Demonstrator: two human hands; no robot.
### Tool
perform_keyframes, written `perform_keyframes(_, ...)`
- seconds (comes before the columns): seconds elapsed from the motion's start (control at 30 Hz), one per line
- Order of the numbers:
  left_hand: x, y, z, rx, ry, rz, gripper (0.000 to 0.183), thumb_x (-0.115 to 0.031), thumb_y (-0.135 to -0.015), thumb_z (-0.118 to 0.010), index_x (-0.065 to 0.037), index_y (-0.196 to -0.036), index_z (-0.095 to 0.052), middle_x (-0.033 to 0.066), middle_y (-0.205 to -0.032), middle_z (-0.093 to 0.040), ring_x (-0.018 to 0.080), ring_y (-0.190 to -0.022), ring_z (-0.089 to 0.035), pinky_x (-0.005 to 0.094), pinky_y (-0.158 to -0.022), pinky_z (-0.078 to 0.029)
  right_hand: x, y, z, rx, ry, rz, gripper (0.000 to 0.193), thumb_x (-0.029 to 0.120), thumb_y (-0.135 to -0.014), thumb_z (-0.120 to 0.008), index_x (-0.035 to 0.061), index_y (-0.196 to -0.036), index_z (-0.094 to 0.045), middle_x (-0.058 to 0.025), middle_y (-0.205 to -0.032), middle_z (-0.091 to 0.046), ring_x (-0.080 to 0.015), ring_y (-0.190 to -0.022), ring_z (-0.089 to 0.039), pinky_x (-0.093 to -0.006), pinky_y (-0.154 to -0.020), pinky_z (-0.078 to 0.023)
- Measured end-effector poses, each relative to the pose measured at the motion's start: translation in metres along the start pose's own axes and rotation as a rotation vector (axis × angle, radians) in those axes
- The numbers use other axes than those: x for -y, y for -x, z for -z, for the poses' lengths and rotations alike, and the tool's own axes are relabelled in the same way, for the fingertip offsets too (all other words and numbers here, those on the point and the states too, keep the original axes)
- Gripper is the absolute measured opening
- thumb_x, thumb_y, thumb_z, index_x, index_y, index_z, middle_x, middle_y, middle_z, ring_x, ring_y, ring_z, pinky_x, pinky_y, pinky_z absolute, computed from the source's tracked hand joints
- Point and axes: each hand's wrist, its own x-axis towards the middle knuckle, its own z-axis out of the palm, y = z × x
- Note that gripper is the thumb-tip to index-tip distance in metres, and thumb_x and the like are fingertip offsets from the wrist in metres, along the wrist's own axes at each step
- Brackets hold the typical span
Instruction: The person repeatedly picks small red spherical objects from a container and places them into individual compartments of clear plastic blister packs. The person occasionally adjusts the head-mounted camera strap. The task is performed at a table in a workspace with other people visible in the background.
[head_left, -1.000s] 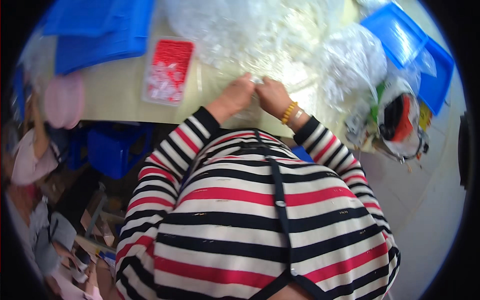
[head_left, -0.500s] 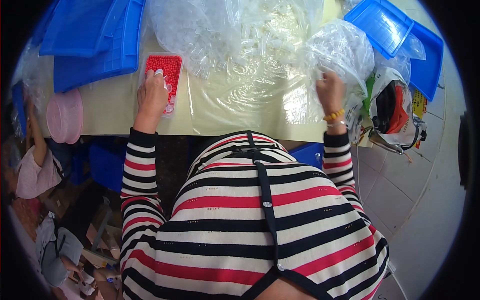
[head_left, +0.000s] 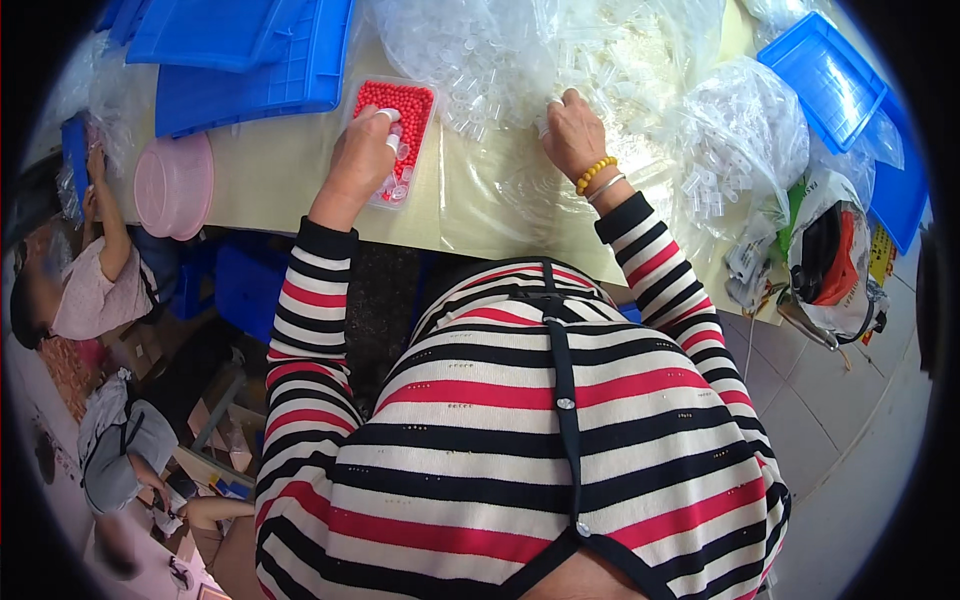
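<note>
My left hand (head_left: 362, 155) is over a clear plastic box (head_left: 428, 135) filled with small red beads (head_left: 412, 100). Its fingers are bent together at the beads, and whatever they hold is hidden. A few small clear plastic pieces (head_left: 398, 186) lie in the near end of that box. My right hand (head_left: 575, 135), with a yellow bead bracelet at the wrist, is at the near edge of a heap of small clear plastic tubes (head_left: 480, 95). Its fingers are curled in, and I cannot make out anything between them.
Blue trays (head_left: 250, 90) stand at the far left, beside a pink tub (head_left: 173, 188). More tubes fill a clear bag (head_left: 745, 130) on the right. Beyond it are another blue tray (head_left: 825, 80) and a stuffed carrier bag (head_left: 830, 260). Other people (head_left: 105, 280) sit at left.
My right hand has moved left, from beside the clear bag to the heap of tubes. My left hand stays at the bead box. The whole view has shifted, with the table things now further right.
</note>
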Motion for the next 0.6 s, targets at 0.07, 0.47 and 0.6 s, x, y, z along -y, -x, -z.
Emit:
perform_keyframes(0.07,-0.004,0.001,-0.003,0.038,0.026,0.017,0.025,-0.001,-0.08,-0.057,0.005,-0.104,-0.063,0.0209,-0.095,-0.064,0.0349,-0.09,-0.062,0.0392,-0.079,-0.049,-0.002,0.002,0.002,0.041,-0.023,-0.043,0.014,0.012,-0.071,-0.063,0.0003,-0.079,-0.061,-0.0201,-0.084,-0.056,-0.0371,-0.078,-0.059,-0.0424,-0.068,-0.052)
perform_keyframes(0.47,0.001,-0.004,-0.015,0.087,0.043,-0.092,0.021,-0.002,-0.079,-0.059,0.003,-0.1,-0.062,0.0199,-0.089,-0.063,0.0331,-0.085,-0.062,0.04,-0.075,-0.049,-0.035,0.055,0.03,0.234,-0.628,-0.396,0.027,0.017,-0.077,-0.063,-0.0064,-0.09,-0.063,-0.0145,-0.07,-0.061,-0.0253,-0.06,-0.058,-0.0333,-0.058,-0.047)
perform_keyframes(0.6,-0.01,-0.011,-0.01,0.143,-0.061,0.003,0.015,-0.005,-0.078,-0.063,0.002,-0.091,-0.061,0.0189,-0.086,-0.063,0.0343,-0.081,-0.062,0.0406,-0.073,-0.048,-0.034,0.068,0.027,0.312,-0.76,-0.517,0.025,0.013,-0.084,-0.061,-0.0066,-0.099,-0.06,-0.0065,-0.073,-0.06,-0.0128,-0.06,-0.057,-0.0259,-0.054,-0.047)
